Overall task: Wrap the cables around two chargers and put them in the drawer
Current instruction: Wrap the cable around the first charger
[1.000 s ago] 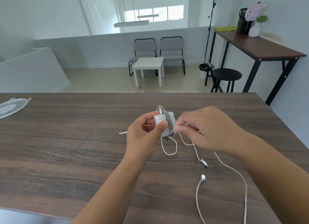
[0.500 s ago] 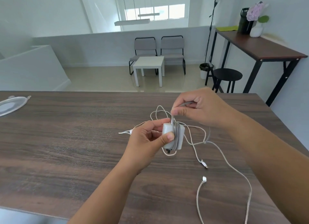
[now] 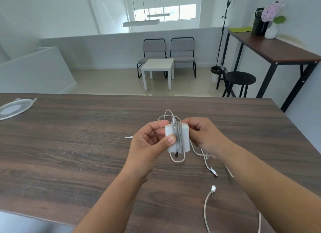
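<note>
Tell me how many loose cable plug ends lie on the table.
3. One lies just right of the charger, one nearer the person, and one pokes out left of the left hand. Others may be hidden behind the hands.

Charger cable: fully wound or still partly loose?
Partly loose. Several turns circle the charger held in both hands, but cable trails onto the table.

A dark wood-grain table [image 3: 69, 154] is carrying a clear round lid [image 3: 14, 107] lying near its far left edge and loose white cable ends [image 3: 213, 189] trailing toward its near right corner.
</note>
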Motion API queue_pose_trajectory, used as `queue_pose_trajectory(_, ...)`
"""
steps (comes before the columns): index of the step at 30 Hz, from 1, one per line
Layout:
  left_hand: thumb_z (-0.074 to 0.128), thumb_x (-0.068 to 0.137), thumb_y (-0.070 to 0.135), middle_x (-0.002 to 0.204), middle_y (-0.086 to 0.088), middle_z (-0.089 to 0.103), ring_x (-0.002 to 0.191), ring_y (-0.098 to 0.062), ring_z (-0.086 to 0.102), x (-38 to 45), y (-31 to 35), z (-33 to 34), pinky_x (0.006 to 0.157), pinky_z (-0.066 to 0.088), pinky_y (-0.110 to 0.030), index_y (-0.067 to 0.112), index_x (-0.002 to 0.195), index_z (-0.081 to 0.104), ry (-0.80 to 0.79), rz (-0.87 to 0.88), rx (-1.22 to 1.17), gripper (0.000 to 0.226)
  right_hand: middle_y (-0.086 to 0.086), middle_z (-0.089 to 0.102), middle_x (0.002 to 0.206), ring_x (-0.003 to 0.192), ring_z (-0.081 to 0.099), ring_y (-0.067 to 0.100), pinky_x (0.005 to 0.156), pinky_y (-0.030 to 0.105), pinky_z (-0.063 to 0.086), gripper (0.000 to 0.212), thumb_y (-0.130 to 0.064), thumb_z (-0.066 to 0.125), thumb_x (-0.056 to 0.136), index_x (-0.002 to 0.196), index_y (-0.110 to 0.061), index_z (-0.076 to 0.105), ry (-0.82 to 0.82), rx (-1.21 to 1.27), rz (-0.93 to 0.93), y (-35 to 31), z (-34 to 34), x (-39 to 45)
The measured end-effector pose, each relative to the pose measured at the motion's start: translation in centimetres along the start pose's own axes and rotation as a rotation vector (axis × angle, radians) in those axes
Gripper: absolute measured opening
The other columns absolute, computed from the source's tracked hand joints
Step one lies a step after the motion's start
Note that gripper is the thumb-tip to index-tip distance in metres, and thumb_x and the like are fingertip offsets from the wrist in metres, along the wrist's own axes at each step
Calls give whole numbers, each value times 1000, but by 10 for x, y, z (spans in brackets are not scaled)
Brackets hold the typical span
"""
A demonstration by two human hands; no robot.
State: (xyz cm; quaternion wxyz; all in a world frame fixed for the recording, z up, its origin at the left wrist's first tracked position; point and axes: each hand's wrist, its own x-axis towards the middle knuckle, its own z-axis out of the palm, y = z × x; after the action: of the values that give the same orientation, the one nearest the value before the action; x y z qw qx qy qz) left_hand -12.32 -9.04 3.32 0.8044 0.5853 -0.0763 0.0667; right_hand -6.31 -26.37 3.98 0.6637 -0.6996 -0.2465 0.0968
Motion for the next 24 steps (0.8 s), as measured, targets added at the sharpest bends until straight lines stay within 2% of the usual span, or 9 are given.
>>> queue_pose_trajectory(2,87,59,16,87,-2,71,83,-15,66,3,1,2,68,56,-26,20,101,74,47,-4,-41,44,-1,76,84,79,67,7,74,18,52,17,-7,57,93,101,-3,72,55,-51,-4,8,4,-4)
queue_pose_trajectory(4,86,64,21,95,-8,69,87,-23,62,9,4,5,69,52,-29,20,104,74,146,-17,-98,41,-7,76,90,85,67,6,80,21,50,18,-14,62,92,105,-16,75,107,-213,-16,16,8,-11)
queue_pose_trajectory(6,76,68,21,99,-13,66,90,-26,60,17,8,7,78,54,-35,14,107,71,264,-23,-165,40,-16,74,95,89,69,3,82,22,52,19,-22,64,91,107,-26,74,122,-413,-83,21,17,-20)
queue_pose_trajectory(8,74,68,20,104,-20,60,95,-31,56,25,12,7,96,49,-49,9,109,69,339,-13,-186,43,-16,73,101,92,65,-5,81,13,49,23,-29,60,92,112,-28,71,106,-607,-219,21,24,-28)
queue_pose_trajectory(10,76,68,21,101,-19,61,93,-31,57,29,13,7,98,47,-54,7,111,69,377,7,-130,46,-15,74,92,81,61,-3,72,11,45,24,-32,55,93,110,-26,71,97,-756,-308,14,26,-30)
queue_pose_trajectory(12,78,67,22,92,-11,69,86,-26,64,30,12,6,90,54,-47,8,111,69,397,26,-41,47,-13,69,77,67,53,1,63,22,47,22,-34,52,94,96,-24,71,97,-847,-360,2,26,-30)
queue_pose_trajectory(14,79,67,22,86,-4,72,84,-23,68,28,9,4,84,57,-44,10,109,69,398,35,33,45,-12,64,69,61,48,1,59,29,48,26,-39,51,92,86,-23,70,92,-894,-391,-11,22,-29)
queue_pose_trajectory(19,77,79,2,85,-5,74,76,-13,71,23,5,6,65,56,-21,7,105,68,350,73,121,29,-9,64,67,59,55,6,58,33,49,22,-37,57,89,85,-22,72,69,-882,-395,-38,10,-21)
queue_pose_trajectory(24,76,79,0,84,-4,76,74,-9,71,18,5,12,63,54,-17,7,102,68,293,83,116,25,-7,67,71,63,58,7,61,33,50,18,-32,58,88,84,-21,72,39,-879,-406,-49,2,-11)
